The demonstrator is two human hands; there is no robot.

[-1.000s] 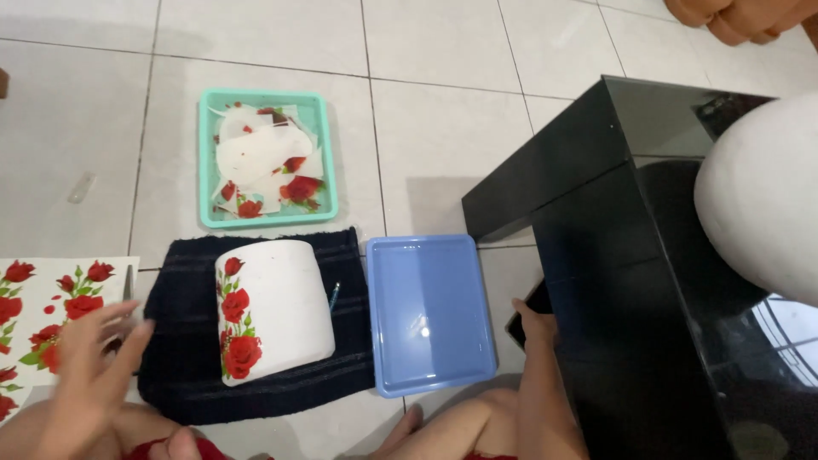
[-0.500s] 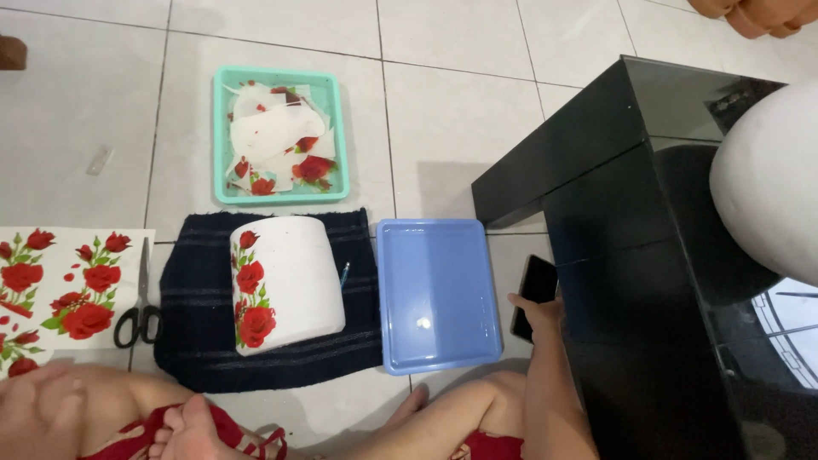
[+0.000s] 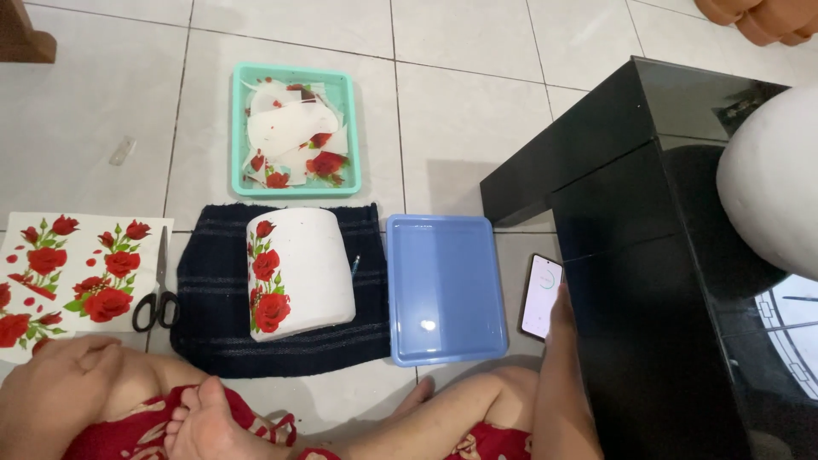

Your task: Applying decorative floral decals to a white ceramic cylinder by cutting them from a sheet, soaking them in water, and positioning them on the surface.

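Observation:
My right hand point(image 3: 560, 313) grips the lower right edge of a phone point(image 3: 539, 294) with a lit screen, low beside the black table point(image 3: 648, 255). My left hand point(image 3: 60, 383) rests curled on my left knee and holds nothing. In front of me a white cylinder pot with red rose decals point(image 3: 298, 273) lies on its side on a dark blue towel point(image 3: 213, 281). Black-handled scissors point(image 3: 155, 307) lie at the towel's left edge, on a sheet of rose decals point(image 3: 72, 268). An empty blue tray point(image 3: 443, 290) sits right of the towel.
A teal tray point(image 3: 294, 187) filled with cut paper scraps stands beyond the towel on the white tiled floor. A large white rounded object point(image 3: 771, 179) sits on the black table at right. My bare foot point(image 3: 200, 426) and legs fill the bottom edge.
My left hand drew back from beside the scissors and decal sheet onto my knee. The phone screen, dark before, is now lit. The view shifted so things appear further right.

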